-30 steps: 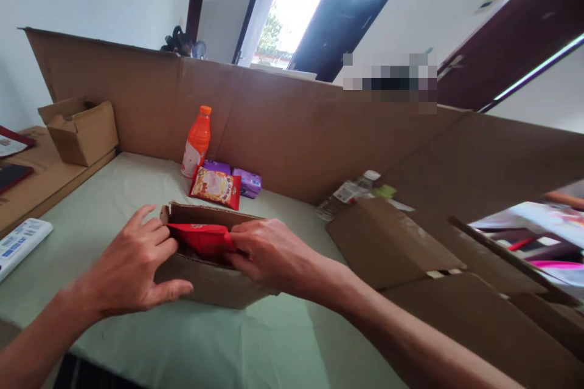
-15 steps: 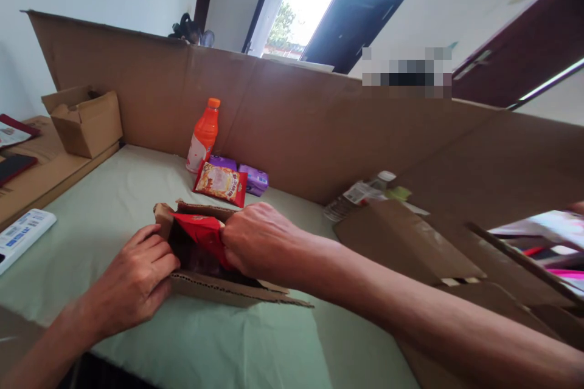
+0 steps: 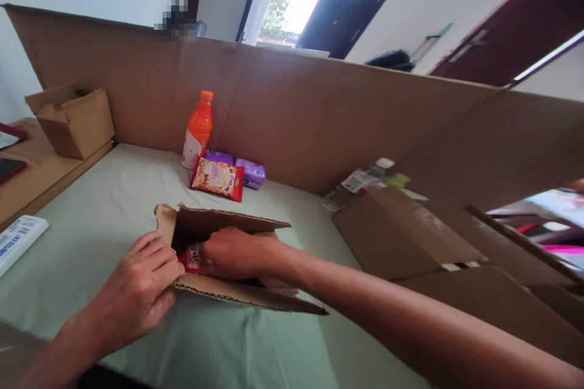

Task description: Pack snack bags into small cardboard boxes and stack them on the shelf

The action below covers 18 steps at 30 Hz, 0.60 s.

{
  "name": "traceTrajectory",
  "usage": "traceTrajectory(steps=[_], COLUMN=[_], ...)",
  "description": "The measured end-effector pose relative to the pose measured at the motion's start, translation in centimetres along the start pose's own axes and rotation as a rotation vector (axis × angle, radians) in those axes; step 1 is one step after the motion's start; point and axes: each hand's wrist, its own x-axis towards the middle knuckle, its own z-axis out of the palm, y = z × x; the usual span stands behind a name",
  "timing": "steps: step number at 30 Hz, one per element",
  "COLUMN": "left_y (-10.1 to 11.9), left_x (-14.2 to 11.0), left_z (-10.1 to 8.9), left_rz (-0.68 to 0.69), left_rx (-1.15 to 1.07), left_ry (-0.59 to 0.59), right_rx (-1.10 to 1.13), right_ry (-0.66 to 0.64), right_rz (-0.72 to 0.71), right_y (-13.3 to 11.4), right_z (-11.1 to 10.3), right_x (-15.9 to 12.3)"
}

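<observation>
An open cardboard box [image 3: 237, 219] lies on the pale green cloth, its flaps standing out. My left hand [image 3: 148, 276] is closed over the box's left end, fingers hooked on the near rim. Down inside the box, my right hand [image 3: 237, 253] is closed on a red snack packet [image 3: 192, 257]; the fingertips and most of the packet are hidden by the hand and the box walls. Behind the box lies another red snack packet [image 3: 216, 177], leaning against two purple packs [image 3: 250, 174]. An orange drink bottle [image 3: 198, 124] stands upright beside them.
A tall cardboard screen [image 3: 292, 121] closes off the back. To the right, a clear plastic bottle [image 3: 349, 188] leans by a larger cardboard box [image 3: 387, 231]. A small open box [image 3: 79, 124] stands back left, and a white power strip-like object [image 3: 20, 240] lies at the left edge.
My right hand has gone lower and left into the box, taking the red snack packet from the opening down inside. My left hand stays on the box. The camera view has shifted slightly.
</observation>
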Motion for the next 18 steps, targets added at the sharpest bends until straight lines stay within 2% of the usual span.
traceTrajectory(steps=[2, 5, 6, 8, 10, 12, 16, 18], left_y=[-0.3, -0.8, -0.9, -0.9, -0.7, -0.6, -0.4, -0.4], left_x=[-0.4, -1.7, -2.1, -2.7, -2.8, -2.4, -1.4, -1.2], left_z=[0.0, 0.1, 0.2, 0.6, 1.1, 1.6, 2.1, 1.9], left_rz=[0.003, -0.043, -0.071, -0.12, -0.141, -0.13, -0.138, -0.156], left_rx=[-0.003, 0.035, 0.061, 0.115, 0.144, 0.126, 0.046, 0.049], left_ry=[0.062, 0.206, 0.252, 0.316, 0.335, 0.321, 0.201, 0.164], right_rx=[0.162, 0.434, 0.467, 0.436, 0.338, 0.255, 0.134, 0.061], right_ry=[0.12, 0.521, 0.631, 0.72, 0.652, 0.49, 0.111, -0.031], right_rz=[-0.002, 0.037, 0.054, 0.063, 0.054, 0.07, 0.153, 0.153], right_y=[1.2, 3.2, 3.8, 4.6, 4.9, 4.7, 4.2, 3.9], right_z=[-0.2, 1.1, 2.0, 3.6, 4.6, 4.4, 2.0, 0.9], right_x=[-2.6, -7.8, -9.4, -11.7, -12.4, -11.6, -7.9, -6.2])
